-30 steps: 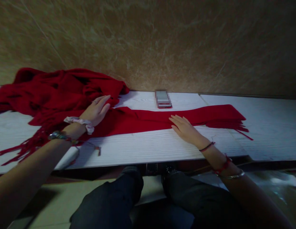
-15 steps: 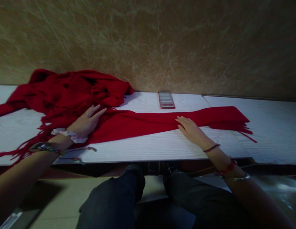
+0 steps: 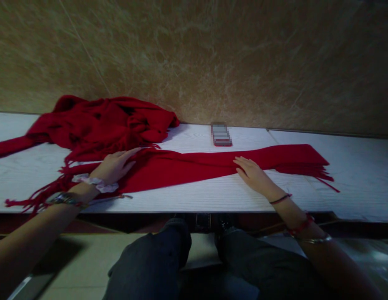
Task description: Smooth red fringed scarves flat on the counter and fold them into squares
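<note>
A long red fringed scarf [image 3: 194, 164] lies stretched across the white table [image 3: 197, 193]. My left hand [image 3: 114, 166] rests flat on its left part, fingers stretched out, near the fringe. My right hand [image 3: 252, 173] lies flat on the scarf's near edge toward the right, fingers together and extended. Neither hand grips the cloth. A heap of more red fringed cloth [image 3: 109, 121] sits at the back left, touching the scarf.
A small phone-like object [image 3: 221, 134] lies at the back of the table by the brown marbled wall [image 3: 212, 58]. My dark-trousered knees [image 3: 187, 262] are under the table's front edge. The right tabletop is bare white.
My left hand has slid left and nearer along the scarf, smoothing it. My right hand stays on the scarf's edge. The view has shifted slightly left.
</note>
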A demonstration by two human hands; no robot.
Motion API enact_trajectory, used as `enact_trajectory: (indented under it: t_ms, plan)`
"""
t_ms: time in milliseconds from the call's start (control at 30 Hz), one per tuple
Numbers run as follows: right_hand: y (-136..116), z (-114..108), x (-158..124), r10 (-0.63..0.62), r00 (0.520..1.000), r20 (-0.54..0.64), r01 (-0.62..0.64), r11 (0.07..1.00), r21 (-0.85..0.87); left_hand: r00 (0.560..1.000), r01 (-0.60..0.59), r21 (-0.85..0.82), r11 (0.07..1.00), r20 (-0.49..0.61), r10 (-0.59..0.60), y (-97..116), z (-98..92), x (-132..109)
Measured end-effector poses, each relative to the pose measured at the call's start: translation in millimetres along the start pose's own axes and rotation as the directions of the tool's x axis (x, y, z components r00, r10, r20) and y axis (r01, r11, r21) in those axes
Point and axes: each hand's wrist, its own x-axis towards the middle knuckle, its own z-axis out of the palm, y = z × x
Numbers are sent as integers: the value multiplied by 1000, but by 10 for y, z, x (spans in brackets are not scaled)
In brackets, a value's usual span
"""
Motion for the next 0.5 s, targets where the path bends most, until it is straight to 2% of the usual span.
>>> enact_trajectory:
  t_ms: [100,200,300,400,500]
  plan:
    - [19,8,1,-12,1000,-6,12,1000,7,1000,27,155,988,4,-27,-94,0,-40]
    - [32,10,2,-22,1000,-9,22,1000,12,999,38,157,987,31,-43,-188,22,-78]
    - [28,0,4,-26,1000,-3,26,1000,10,1000,1,206,979,26,-6,-205,15,-85]
    - [17,-14,5,-28,1000,8,28,1000,3,1000,-18,273,962,-12,22,-178,-75,-71]
    - [14,-19,5,-30,1000,8,30,1000,6,997,14,292,956,-71,7,-198,-250,-51]
